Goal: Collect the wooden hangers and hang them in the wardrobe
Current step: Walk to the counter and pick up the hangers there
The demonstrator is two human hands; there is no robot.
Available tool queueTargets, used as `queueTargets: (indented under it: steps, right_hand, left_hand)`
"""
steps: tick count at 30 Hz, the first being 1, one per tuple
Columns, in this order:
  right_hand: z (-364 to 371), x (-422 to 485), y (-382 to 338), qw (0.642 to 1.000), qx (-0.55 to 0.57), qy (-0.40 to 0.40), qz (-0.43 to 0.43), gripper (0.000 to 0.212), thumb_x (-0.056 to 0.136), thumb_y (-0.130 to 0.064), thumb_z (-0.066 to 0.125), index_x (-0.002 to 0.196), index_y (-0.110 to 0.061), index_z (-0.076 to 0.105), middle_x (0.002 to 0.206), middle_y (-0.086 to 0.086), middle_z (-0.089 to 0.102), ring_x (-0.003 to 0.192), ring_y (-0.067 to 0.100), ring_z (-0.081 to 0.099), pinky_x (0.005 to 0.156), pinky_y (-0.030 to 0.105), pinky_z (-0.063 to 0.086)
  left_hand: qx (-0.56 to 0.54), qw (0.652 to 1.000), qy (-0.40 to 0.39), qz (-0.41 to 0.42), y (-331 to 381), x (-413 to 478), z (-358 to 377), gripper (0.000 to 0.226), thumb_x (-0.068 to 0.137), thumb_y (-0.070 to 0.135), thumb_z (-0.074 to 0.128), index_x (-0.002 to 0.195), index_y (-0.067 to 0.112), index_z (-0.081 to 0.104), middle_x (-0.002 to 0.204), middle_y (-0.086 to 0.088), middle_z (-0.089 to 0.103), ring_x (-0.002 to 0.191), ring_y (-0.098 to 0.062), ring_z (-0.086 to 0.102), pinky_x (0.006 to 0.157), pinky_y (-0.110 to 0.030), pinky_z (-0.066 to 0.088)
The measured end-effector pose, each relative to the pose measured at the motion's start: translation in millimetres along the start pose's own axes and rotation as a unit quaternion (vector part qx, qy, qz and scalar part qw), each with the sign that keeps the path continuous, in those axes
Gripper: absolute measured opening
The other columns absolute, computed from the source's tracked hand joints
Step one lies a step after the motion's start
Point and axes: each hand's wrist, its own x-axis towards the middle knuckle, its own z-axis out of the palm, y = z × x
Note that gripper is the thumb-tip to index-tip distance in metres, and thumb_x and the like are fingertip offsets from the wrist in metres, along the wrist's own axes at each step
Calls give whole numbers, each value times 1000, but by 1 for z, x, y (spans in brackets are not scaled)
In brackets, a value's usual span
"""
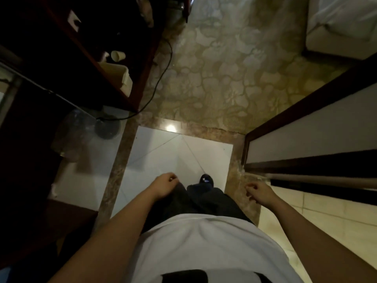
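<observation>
Wooden hangers are nowhere in view; left hand [166, 185] and right hand [260, 192] hang loosely curled, empty, so collecting seems unstarted.

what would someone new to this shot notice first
First the two bare arms hanging down the middle, left hand and right hand both empty, above a black shoe on the bright white tile. Then the floral carpet ahead, with a dark wooden desk at upper left and a white bed at upper right. No hanger shows.
</observation>
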Motion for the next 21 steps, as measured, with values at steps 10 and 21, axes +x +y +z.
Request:
queueTargets:
  steps: [10, 21]
  right_hand:
    - [-75, 94, -127, 996, -54, -47, -60, 26, 95, -13, 44, 83, 4, 60, 73, 11, 56, 63, 17, 53, 56, 24, 42]
    - [-120, 179, -361, 971, -101, -82, -202, 28, 95, -10, 45, 115, 3, 59, 90, 13, 61, 81, 23, 59, 74, 35, 51]
  left_hand:
    - [-87, 995, 48, -9, 77, 71, -88, 25, 95, 21, 45, 110, 7, 60, 113, -18, 62, 106, -33, 59, 93, -38, 45]
    - [-132, 975, 100, -150, 27, 125, -220, 15, 95, 16, 48, 95, 7, 59, 96, -16, 60, 90, -27, 57, 88, -37, 47]
